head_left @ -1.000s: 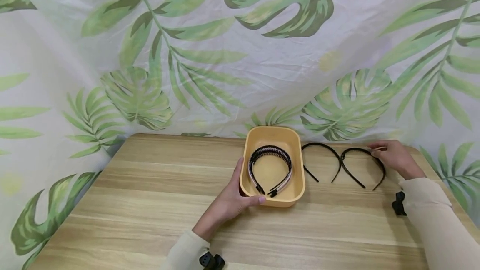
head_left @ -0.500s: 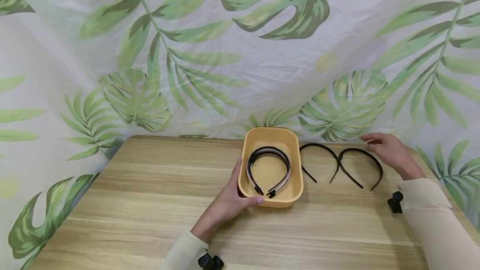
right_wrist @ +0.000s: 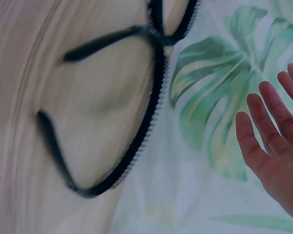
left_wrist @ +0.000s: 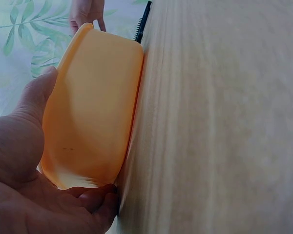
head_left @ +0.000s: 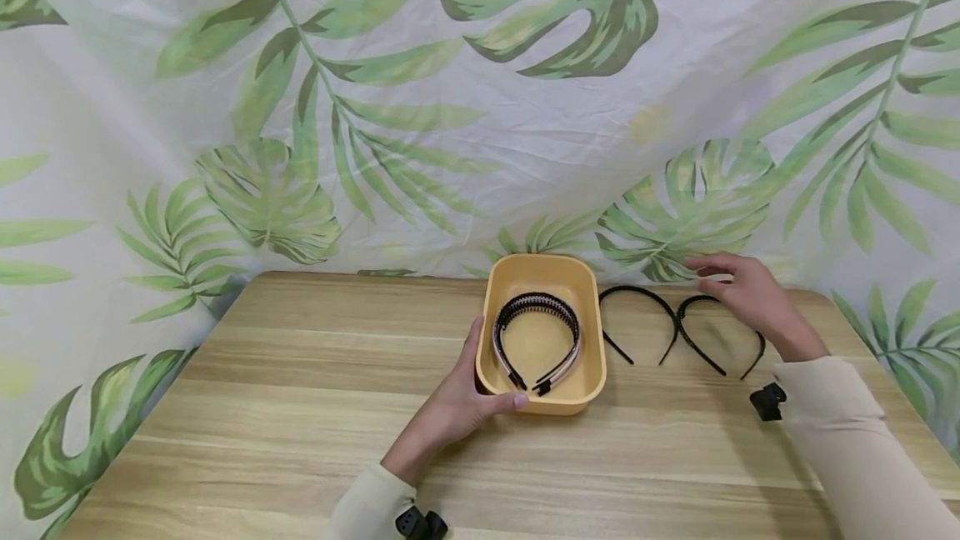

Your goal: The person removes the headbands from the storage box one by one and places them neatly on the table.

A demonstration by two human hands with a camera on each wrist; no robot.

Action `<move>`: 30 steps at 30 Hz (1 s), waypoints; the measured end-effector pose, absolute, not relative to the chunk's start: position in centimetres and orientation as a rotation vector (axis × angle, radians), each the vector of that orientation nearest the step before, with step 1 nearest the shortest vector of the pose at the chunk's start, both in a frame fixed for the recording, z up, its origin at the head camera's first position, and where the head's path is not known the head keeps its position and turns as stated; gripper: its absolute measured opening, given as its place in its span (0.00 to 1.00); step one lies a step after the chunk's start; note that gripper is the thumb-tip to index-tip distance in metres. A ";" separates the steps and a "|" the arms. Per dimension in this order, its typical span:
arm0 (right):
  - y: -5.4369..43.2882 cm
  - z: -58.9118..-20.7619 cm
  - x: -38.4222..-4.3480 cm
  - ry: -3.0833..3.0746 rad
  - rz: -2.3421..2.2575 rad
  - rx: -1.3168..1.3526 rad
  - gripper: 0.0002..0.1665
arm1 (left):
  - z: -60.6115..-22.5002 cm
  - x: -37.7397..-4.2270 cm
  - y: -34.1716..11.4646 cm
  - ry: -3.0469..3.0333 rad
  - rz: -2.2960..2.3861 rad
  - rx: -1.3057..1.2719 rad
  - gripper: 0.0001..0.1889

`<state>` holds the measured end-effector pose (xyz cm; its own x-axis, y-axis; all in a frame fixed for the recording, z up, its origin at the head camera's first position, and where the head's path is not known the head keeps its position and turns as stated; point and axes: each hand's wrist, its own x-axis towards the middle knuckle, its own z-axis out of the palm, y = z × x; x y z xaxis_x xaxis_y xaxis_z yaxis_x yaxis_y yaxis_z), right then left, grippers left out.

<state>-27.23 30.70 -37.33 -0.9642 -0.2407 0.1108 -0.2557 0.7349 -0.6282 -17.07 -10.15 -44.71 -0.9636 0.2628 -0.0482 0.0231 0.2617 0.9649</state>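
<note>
My left hand [head_left: 450,411] grips a yellow plastic box [head_left: 600,357] at its near left corner, thumb on the front rim and fingers along the left wall. In the left wrist view the fingers curl around the box's end [left_wrist: 95,102]. Several nested headbands [head_left: 540,302], black and pale pink, lie inside the box. Right of the box lie two black headbands on the table, the left one [head_left: 641,290] beside the box wall and the right one [head_left: 701,348] touching it. My right hand [head_left: 750,294] hovers over the right headband, holding nothing; its fingers look extended in the right wrist view.
A wood-grain table [head_left: 300,407] lies under everything. Behind its far edge hangs a white cloth [head_left: 420,173] printed with green leaves. Each wrist carries a small black camera, the left one [head_left: 422,523] and the right one [head_left: 768,401].
My right hand has let go of the right headband, lifted away and moved left above it. The left hand stays on the box, and the headbands lie as before.
</note>
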 end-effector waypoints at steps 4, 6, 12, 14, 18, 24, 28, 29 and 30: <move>29.4 -36.7 -26.8 -2.881 1.086 0.444 0.23 | -44.7 -17.1 -10.2 2.322 1.783 0.275 0.70; 28.8 -36.4 -26.6 -2.874 1.096 0.448 0.23 | -44.7 -17.1 -10.2 2.318 1.786 0.278 0.70; 27.3 -36.1 -26.1 -2.859 1.118 0.479 0.22 | -44.7 -17.1 -10.1 2.321 1.777 0.270 0.70; 26.6 -36.1 -26.1 -2.845 1.120 0.504 0.21 | -44.7 -17.1 -10.1 2.325 1.767 0.259 0.70; 25.3 -36.1 -25.8 -2.823 1.118 0.534 0.21 | -44.7 -17.1 -10.1 2.327 1.759 0.246 0.70; 23.5 -36.3 -25.7 -2.819 1.101 0.551 0.20 | -44.8 -17.1 -10.1 2.352 1.730 0.222 0.71; 22.6 -36.5 -25.8 -2.804 1.105 0.560 0.19 | -44.7 -17.1 -10.1 2.351 1.735 0.222 0.71; 22.4 -36.6 -25.9 -2.798 1.103 0.569 0.19 | -44.7 -17.1 -10.1 2.351 1.737 0.226 0.71; 22.2 -36.7 -25.9 -2.790 1.101 0.579 0.19 | -44.7 -17.1 -10.1 2.348 1.740 0.230 0.70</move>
<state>-25.91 22.21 -36.69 -0.9245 -0.3142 0.2159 -0.3769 0.6689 -0.6407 -17.09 -10.11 -44.73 -0.9659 0.2479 -0.0748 0.0006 0.2910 0.9567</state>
